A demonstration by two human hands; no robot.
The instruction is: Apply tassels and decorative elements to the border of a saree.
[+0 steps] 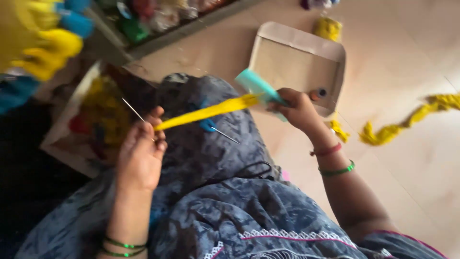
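Note:
A bundle of yellow threads is stretched tight between my two hands above my lap. My left hand pinches its near end, and a thin metal needle sticks up from the same fingers. My right hand grips the far end together with a teal comb. A pair of blue-handled scissors lies on my blue-grey patterned dress, just under the threads.
An open cardboard box sits on the floor beyond my right hand, with a small spool at its near wall. Yellow thread scraps trail across the floor on the right. A second box of coloured material lies on the left.

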